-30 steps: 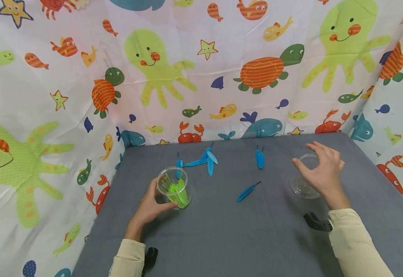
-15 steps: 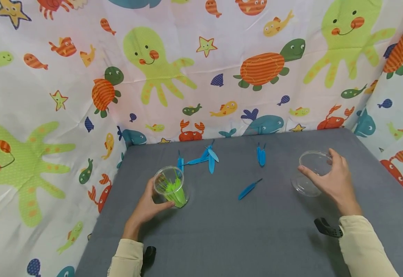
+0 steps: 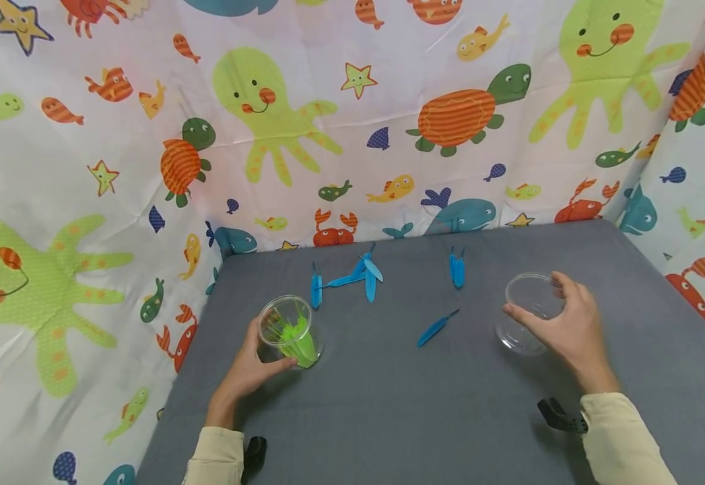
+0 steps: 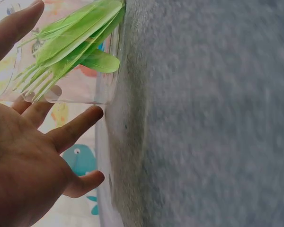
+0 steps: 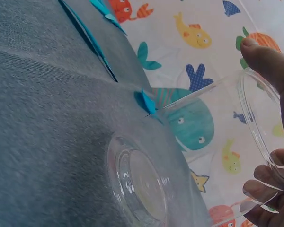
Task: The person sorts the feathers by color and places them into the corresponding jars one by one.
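Note:
My left hand wraps around a clear plastic cup full of green feathers on the grey table. In the left wrist view the cup lies against my palm, fingers curved round it. My right hand grips an empty clear cup at the table's right, thumb and fingers around its rim. The right wrist view shows that cup and its round base on the cloth. Several blue feathers lie loose between the two cups.
A sea-creature patterned curtain walls the table on the back, left and right. One blue feather lies mid-table, another pair near the back. Black wrist straps show by my sleeves.
My right hand came down and closed on the empty cup, then drew it slightly left and nearer. My left hand slid the green-feather cup a little left.

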